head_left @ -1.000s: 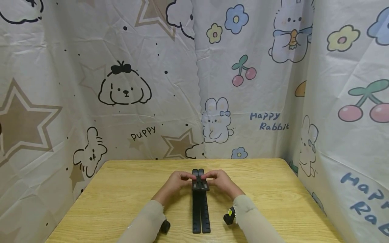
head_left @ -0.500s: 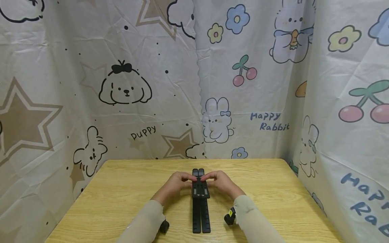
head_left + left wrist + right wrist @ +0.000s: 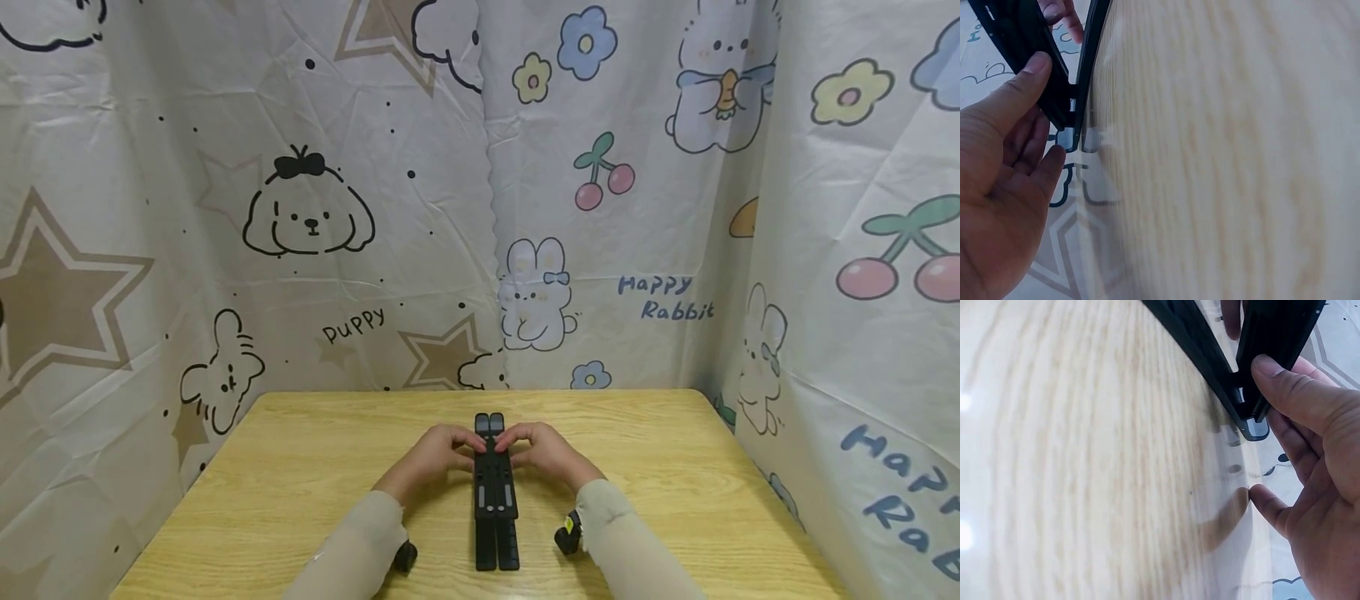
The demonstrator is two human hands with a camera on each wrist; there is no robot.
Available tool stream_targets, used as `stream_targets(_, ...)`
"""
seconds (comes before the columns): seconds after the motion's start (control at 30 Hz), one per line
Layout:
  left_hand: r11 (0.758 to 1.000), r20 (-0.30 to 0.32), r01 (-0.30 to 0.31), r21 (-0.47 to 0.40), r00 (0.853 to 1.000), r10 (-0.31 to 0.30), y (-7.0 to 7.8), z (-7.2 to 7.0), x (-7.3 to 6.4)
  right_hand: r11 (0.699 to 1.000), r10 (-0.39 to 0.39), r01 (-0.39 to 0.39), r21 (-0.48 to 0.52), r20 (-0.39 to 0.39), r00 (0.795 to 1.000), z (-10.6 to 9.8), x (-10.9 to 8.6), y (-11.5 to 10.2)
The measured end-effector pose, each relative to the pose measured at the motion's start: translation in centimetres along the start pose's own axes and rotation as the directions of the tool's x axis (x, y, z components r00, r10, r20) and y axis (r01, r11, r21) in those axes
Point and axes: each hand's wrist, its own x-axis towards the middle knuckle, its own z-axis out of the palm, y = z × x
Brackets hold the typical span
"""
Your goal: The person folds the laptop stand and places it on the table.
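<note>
A black folding stand (image 3: 496, 492) lies in the middle of the table, its length running toward me. Its base is two long parallel bars (image 3: 486, 546), and a narrower angle opens between them and the hinged upper part. From the left, my left hand (image 3: 437, 454) pinches the upper part near its far end. My right hand (image 3: 551, 454) does the same from the right. In the left wrist view, the left thumb (image 3: 1036, 65) presses on the upper part (image 3: 1016, 28). The right wrist view shows the right thumb (image 3: 1267, 366) on its other side, and the base bar (image 3: 1194, 347) against the table.
The wooden table (image 3: 300, 483) extends on both sides of the stand. A printed curtain (image 3: 375, 275) hangs behind it and along both sides. Black wrist cameras (image 3: 567, 535) sit under the sleeves.
The upper part of the stand has swung down toward me, its near edge covering more of the base bars. Both hands keep their grip and hardly shift.
</note>
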Motion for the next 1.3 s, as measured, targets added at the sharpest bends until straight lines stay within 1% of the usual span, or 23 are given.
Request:
stream_targets(0.17,1.0,0.013,-0.007,0.024,1.0,0.007,0.33,0.11,0.03,1.0,-0.004,0.004,-0.012,0.009,1.0,0.07,0.12,0.28)
stream_targets(0.33,0.997,0.019,-0.013,0.07,1.0,0.011,-0.07,0.24,0.22,0.999,-0.009,0.009,-0.036,0.016,1.0,0.29,0.13,0.37)
stream_targets(0.43,0.997,0.025,-0.021,0.077,0.999,0.019,-0.27,0.35,0.26,0.999,0.004,-0.003,-0.04,0.023,1.0,0.41,0.0,0.26)
stream_targets(0.5,0.997,0.028,-0.012,0.08,1.0,0.01,-0.29,0.4,0.22,0.998,0.005,-0.003,-0.057,0.032,0.999,0.48,-0.07,0.27)
stream_targets(0.63,0.993,0.035,0.008,0.12,0.999,-0.012,-0.22,0.48,0.15,0.995,0.003,0.003,-0.101,0.055,0.998,0.57,-0.1,0.51)
stream_targets(0.73,0.987,0.038,0.003,0.158,0.999,-0.009,-0.21,0.51,0.18,0.994,0.0,0.007,-0.112,0.066,0.998,0.59,-0.06,0.75)
stream_targets(0.9,0.982,0.041,-0.001,0.189,0.999,-0.007,-0.24,0.6,0.21,0.992,-0.016,0.025,-0.12,0.073,0.997,0.61,-0.13,0.81)
stream_targets(0.97,0.978,0.044,0.002,0.207,0.999,-0.012,-0.21,0.65,0.17,0.991,-0.029,0.039,-0.129,0.079,0.996,0.64,-0.25,0.72)
stream_targets(1.03,0.975,0.049,0.006,0.221,0.999,-0.017,-0.14,0.68,0.1,0.99,-0.024,0.035,-0.138,0.084,0.996,0.66,-0.37,0.59)
stream_targets(1.2,0.976,0.07,0.015,0.216,0.997,-0.031,0.21,0.64,-0.02,0.987,-0.006,0.021,-0.158,0.09,0.996,0.6,-0.63,0.15)
stream_targets(1.3,0.978,0.079,0.019,0.208,0.996,-0.036,0.38,0.58,-0.08,0.985,-0.01,0.026,-0.168,0.095,0.995,0.52,-0.66,-0.08)
